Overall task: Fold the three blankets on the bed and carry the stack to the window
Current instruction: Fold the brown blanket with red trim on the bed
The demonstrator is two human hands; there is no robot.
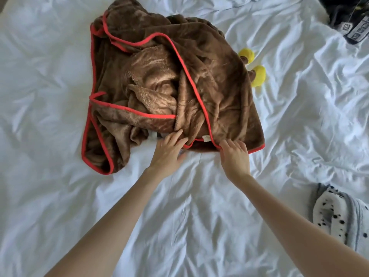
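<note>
The right hand (236, 158) bends its fingers over the red-trimmed near edge of the brown blanket (159, 76) and grips it, while the left hand (169, 152) lies just beside it with straight, spread fingers resting on the same edge, holding nothing. The blanket sits in a loose, rumpled heap across the upper middle of the frame on the white bed (50, 96). A yellow plush toy (259, 75) pokes out from under the heap's right side, a spotted blanket (337, 214) lies bunched at the lower right, well apart, and a dark bundle (353, 23) fills the upper right corner.
</note>
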